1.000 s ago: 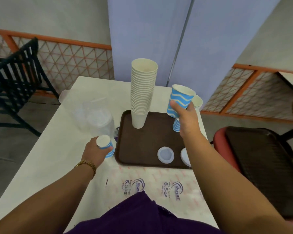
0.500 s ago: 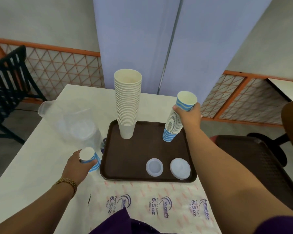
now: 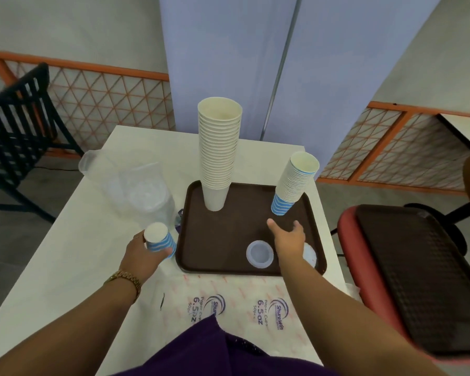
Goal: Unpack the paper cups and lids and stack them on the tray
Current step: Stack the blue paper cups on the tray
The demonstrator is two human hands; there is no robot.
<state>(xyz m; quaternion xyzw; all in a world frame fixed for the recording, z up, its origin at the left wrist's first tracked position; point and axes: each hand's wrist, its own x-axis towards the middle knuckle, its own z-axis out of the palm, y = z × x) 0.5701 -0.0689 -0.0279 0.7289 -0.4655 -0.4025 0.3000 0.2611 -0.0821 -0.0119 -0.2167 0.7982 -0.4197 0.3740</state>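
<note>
A brown tray lies on the white table. A tall stack of plain cream cups stands at the tray's back left. A shorter stack of blue-striped cups stands at its back right. A clear lid lies near the tray's front edge, and a second lid shows partly beyond my right wrist. My right hand hovers over the tray with fingers spread, holding nothing. My left hand grips a blue-striped cup, bottom up, just left of the tray.
A clear plastic bag of lids lies on the table's left side. The flattened printed cup wrapper covers the near table edge. A red chair carrying a dark tray stands to the right, and a black chair to the far left.
My right hand set the striped cup onto the back-right stack, let go and drew back toward me over the tray. My left hand kept hold of its cup.
</note>
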